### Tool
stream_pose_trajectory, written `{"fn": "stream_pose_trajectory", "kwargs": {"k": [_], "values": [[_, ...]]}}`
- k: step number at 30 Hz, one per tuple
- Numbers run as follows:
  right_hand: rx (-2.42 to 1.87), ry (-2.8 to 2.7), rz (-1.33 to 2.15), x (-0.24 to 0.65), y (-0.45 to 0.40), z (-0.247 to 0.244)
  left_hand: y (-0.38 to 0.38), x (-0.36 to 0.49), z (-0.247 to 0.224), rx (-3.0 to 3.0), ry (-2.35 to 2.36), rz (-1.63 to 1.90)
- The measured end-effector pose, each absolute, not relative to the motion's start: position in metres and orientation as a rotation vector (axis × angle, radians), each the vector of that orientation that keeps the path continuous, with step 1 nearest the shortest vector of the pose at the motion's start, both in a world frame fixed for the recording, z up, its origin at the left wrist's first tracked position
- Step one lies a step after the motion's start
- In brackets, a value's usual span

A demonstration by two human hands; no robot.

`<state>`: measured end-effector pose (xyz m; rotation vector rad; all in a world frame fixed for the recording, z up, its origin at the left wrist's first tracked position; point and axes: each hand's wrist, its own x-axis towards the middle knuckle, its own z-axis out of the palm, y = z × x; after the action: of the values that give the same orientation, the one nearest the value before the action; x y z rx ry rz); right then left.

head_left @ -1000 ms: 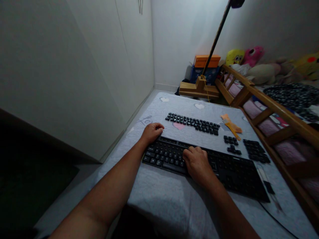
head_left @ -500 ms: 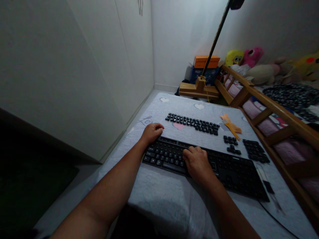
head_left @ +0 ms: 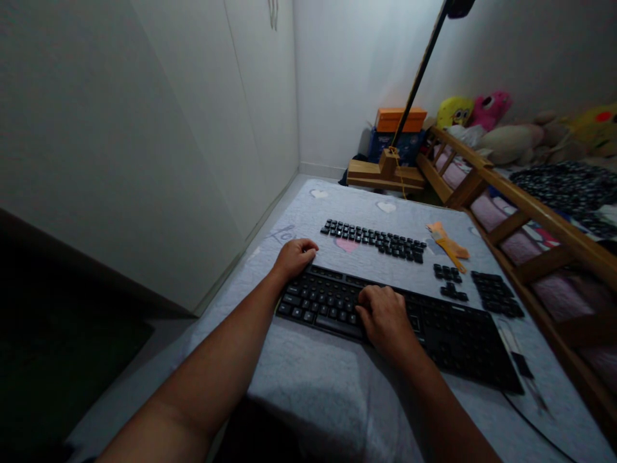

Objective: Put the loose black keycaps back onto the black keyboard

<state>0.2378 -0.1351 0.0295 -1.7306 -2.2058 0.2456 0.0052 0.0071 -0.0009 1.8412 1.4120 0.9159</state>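
Observation:
A black keyboard (head_left: 453,334) lies across the bed-like padded surface, with keycaps fitted on the lower rows of its left part and bare key positions elsewhere. My left hand (head_left: 295,258) is closed at the keyboard's far left corner, fingers curled against its edge. Over the middle of the keyboard, my right hand (head_left: 386,316) is bent with fingertips together at the end of the fitted keys. Whatever it pinches is hidden beneath the fingers. Beyond lie rows of loose black keycaps (head_left: 373,238), with smaller groups of keycaps (head_left: 447,272) and more keycaps (head_left: 496,294) to the right.
A yellow-handled brush (head_left: 450,252) rests on an orange cloth (head_left: 461,249). Slim tools (head_left: 521,365) lie right of the keyboard, near its cable (head_left: 535,431). A wooden bed rail (head_left: 520,193) borders the right; a white cabinet (head_left: 193,128) stands left.
My right hand has shifted slightly to the right, its fingers changing position over the keys. My left hand stays at the corner. The view has barely moved.

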Motion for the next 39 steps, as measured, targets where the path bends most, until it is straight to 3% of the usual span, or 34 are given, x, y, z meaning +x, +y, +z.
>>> {"fn": "stream_pose_trajectory", "kwargs": {"k": [19,29,39], "values": [[-1.688,-2.180,0.587,0.259,-0.128,0.050,0.007,0.006,0.000,1.831,1.404,0.906],[-1.815,-2.141,0.357,0.311,-0.073,0.089,0.009,0.006,-0.003,1.827,1.390,0.918],[-2.075,-2.075,-0.009,0.328,-0.015,0.051,0.006,0.007,-0.001,1.832,1.400,0.910]]}}
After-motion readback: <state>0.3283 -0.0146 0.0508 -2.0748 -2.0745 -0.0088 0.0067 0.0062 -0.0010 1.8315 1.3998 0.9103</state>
